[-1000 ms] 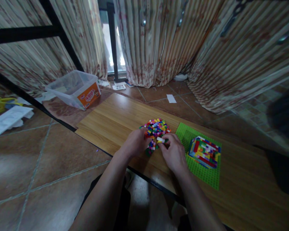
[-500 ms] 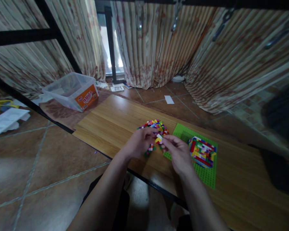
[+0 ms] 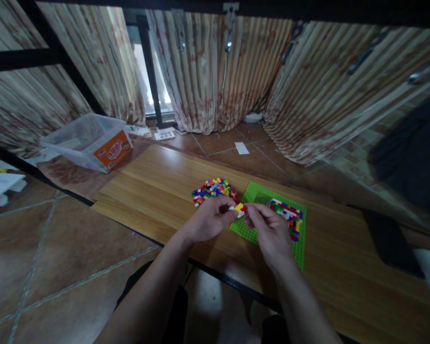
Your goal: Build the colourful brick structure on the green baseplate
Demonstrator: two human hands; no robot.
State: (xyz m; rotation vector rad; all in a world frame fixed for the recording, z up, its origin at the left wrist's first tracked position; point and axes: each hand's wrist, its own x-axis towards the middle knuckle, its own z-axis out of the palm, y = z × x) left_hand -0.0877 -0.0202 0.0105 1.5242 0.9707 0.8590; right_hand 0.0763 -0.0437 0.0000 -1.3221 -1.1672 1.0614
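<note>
A small joined cluster of yellow, white and red toy bricks is held between my two hands, above the near left side of the green baseplate. My left hand pinches the cluster's left end between thumb and fingers. My right hand is closed at the cluster's right end, its fingertips against the red part. Behind my left hand lies a pile of loose multicoloured bricks, partly covered by that hand. A built block of multicoloured bricks sits on the baseplate, partly hidden by my right hand.
The wooden board carries the bricks and baseplate. A clear plastic bin with an orange label stands on the floor at the far left. White paper lies on the tiles. Striped curtains hang behind, with a black metal frame at left.
My left hand has moved in to grip the brick cluster, which only my right hand pinched before. The view has turned slightly right, so everything sits further left.
</note>
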